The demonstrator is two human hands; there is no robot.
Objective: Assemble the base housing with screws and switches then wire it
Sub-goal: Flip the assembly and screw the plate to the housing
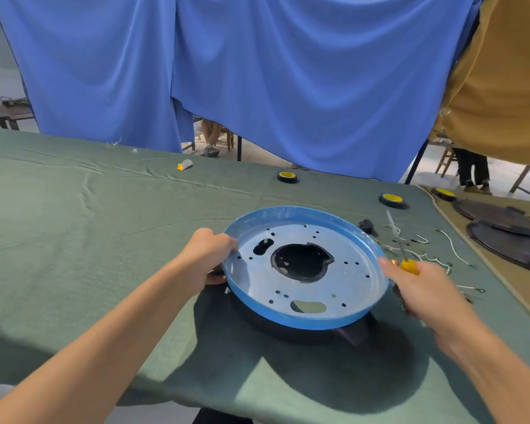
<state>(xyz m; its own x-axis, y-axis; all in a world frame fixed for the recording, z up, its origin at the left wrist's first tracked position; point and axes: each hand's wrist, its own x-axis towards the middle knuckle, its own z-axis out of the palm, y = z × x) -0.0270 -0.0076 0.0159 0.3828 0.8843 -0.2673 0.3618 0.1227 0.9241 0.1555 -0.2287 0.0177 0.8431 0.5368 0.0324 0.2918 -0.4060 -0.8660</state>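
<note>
Head view looks down on a green-clothed bench (104, 224), where a round plate (349, 280) covered in blue film lies on top of the black base housing (352, 333), near the front edge and a little right of centre. The plate has a large dark opening in the middle, two oblong slots and many small holes. The left hand (207, 255) has its grip clenched on the plate's left rim, fingers curled over the top and thumb beneath. The right hand (423, 289) has its grip wrapped round a screwdriver (409, 266) with a yellow handle, shaft pointing away from the person, while its thumb lies against the plate's right rim. Just beyond that hand, white wires (453, 246) and small metal bits are scattered on the cloth, with a small black part (367, 226) near the plate's far right edge. Three tape rolls (287, 176) with yellow cores stand farther back. Two more dark round housings (511, 243) lie on a tan cloth at the far right. A blue curtain (257, 71) hangs behind the bench.
</note>
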